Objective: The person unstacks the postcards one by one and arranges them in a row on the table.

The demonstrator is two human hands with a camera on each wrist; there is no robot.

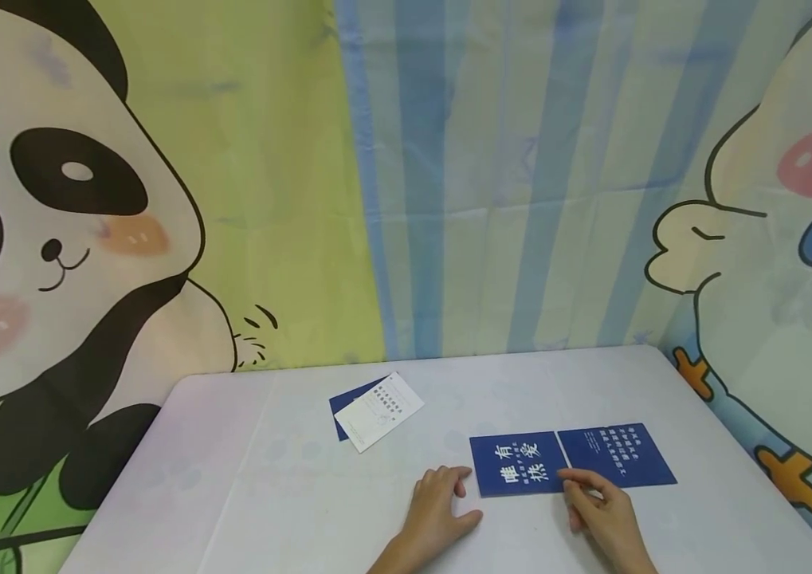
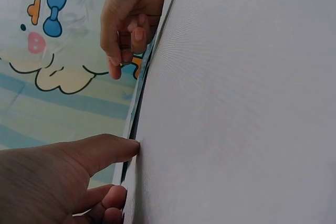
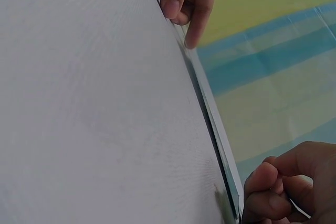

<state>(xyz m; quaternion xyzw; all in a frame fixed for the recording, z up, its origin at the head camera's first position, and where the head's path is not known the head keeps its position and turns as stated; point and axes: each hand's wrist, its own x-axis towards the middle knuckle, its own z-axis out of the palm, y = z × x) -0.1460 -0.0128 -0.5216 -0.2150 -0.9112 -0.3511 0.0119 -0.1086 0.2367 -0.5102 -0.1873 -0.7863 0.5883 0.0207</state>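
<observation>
Two dark blue cards with white writing lie side by side on the table, a narrow pale gap between them. The left card [image 1: 483, 466] bears large characters; smaller text covers the right card [image 1: 653, 470]. My left hand [image 1: 434, 510] rests by the left card's near-left corner, forefinger and thumb spread apart. At the near end of the gap, my right hand [image 1: 606, 514] has its forefinger tip over the left card's corner, the other fingers loosely bent. Both hands also show in the wrist views, the right hand [image 2: 134, 22] bent downward in the left one.
Farther back on the white table [image 1: 291, 470], a white printed card [image 1: 377, 414] lies askew over another blue card [image 1: 341, 404]. Cartoon-printed curtains [image 1: 484, 199] hang behind the table, with a panda [image 1: 76, 263] at the left and a white figure [image 1: 771, 319] at the right.
</observation>
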